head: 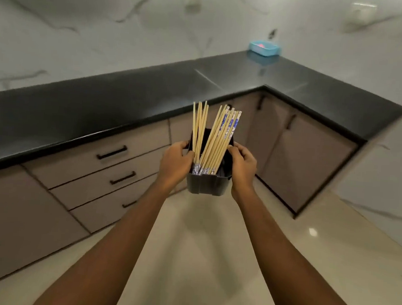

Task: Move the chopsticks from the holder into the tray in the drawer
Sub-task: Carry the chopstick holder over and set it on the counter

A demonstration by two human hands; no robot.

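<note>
Now the dark holder (208, 184) is gripped between both sets of curled fingers, left hand (175, 163) and right hand (243, 166) closed on its sides, chopsticks (214, 139) fanning up between them.

both hands gripping holder (207, 183), chopsticks (216, 139) inside

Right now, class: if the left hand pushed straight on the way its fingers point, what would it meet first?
The left hand already grips the dark holder; its fingers point rightward, so it would press into the holder's wall, probably then the chopsticks.
</note>
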